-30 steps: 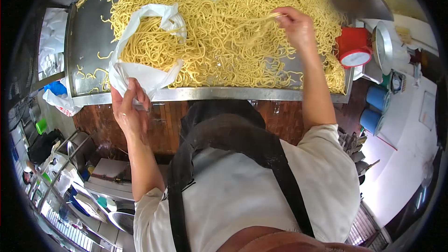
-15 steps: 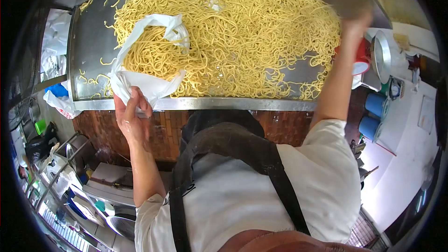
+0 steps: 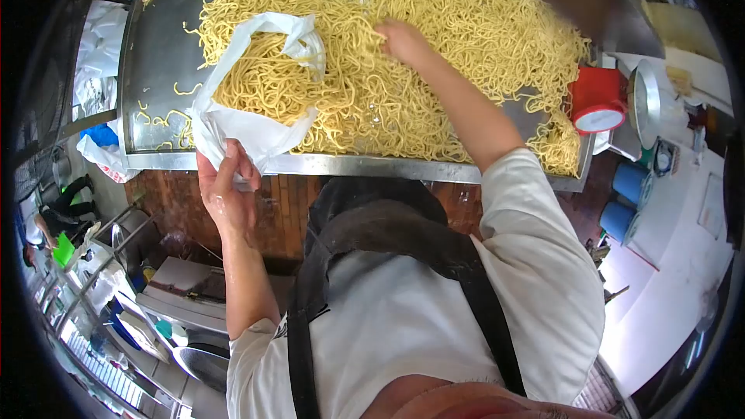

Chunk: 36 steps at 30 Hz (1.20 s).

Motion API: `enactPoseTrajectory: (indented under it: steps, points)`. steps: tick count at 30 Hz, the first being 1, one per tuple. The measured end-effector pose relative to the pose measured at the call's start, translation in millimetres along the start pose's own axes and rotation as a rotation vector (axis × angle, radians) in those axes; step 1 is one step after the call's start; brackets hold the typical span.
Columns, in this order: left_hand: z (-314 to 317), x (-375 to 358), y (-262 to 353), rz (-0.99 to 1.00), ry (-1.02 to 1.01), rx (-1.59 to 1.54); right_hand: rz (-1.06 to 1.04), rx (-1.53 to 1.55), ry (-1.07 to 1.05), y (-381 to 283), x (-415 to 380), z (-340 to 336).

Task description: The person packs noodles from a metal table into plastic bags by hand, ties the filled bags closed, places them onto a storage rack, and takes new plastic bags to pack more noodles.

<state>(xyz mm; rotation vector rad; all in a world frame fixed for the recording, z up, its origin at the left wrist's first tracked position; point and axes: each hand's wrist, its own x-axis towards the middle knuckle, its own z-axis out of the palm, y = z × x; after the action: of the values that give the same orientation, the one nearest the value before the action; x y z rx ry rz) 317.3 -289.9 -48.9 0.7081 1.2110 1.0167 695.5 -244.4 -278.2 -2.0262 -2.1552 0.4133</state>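
My left hand [image 3: 231,182] pinches the near rim of a white plastic bag [image 3: 256,138] at the front edge of the metal tray table [image 3: 159,70]. The bag lies open on the table with yellow noodles [image 3: 268,81] inside its mouth. My right hand [image 3: 397,40] reaches into the large spread of loose noodles [image 3: 473,39], right of the bag. Its fingers are closed around some noodles at their tips, and part of them is hidden among the strands.
A red container [image 3: 597,93] with a white rim and a metal basin [image 3: 644,101] stand to the right. Blue bins [image 3: 618,219] are lower right. At the left are plastic bags [image 3: 101,157], a metal rack and a distant person [image 3: 50,221]. Brown flooring shows below the table.
My right hand has moved left from the table's far right end into the middle noodles. The dark blurred object near it has been left at the upper right. My left hand still holds the bag.
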Motion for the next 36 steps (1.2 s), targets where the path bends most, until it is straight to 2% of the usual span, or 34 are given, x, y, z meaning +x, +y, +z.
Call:
enactPoseTrajectory:
  steps: [3,4,7,10,13,14,17,20,22,24,27,31,32,36]
  points:
    - [6,-3,7,0.013,0.031,-0.028,0.025,0.247,0.056,-34,-20,-34]
    - [5,-3,8,0.012,0.032,-0.023,0.187,0.399,-0.038,-56,-24,-70]
    - [2,1,11,0.013,0.021,-0.008,0.455,0.563,-0.158,-97,-33,-154]
    - [-1,4,10,0.011,-0.004,-0.010,0.194,0.614,0.182,-103,-54,-188]
    - [-1,5,8,0.004,-0.008,-0.026,-0.009,0.408,0.236,-82,-70,-176]
    - [-2,4,7,0.002,-0.003,-0.025,0.060,0.198,0.109,-76,-73,-172]
    - [1,3,9,0.011,0.006,-0.026,0.269,0.247,0.154,-64,-86,-153]
    - [-1,1,7,-0.003,0.029,-0.021,0.270,-0.040,-0.021,-65,-83,-130]
    - [-1,3,4,-0.010,0.020,-0.025,0.269,0.039,-0.239,-88,-74,-112]
    - [-1,3,2,-0.024,-0.004,-0.021,0.141,0.001,-0.046,-98,-64,-54]
    - [2,0,2,-0.005,-0.027,-0.011,0.175,-0.041,0.008,-95,-33,-20]
    - [1,-4,6,0.013,-0.018,-0.004,0.079,0.360,-0.105,-66,-28,0]
    - [-1,-5,5,0.011,-0.023,-0.012,0.118,0.443,-0.111,-60,-33,2]
    - [-3,-6,4,0.012,-0.008,-0.033,0.306,0.686,-0.138,-88,-47,-91]
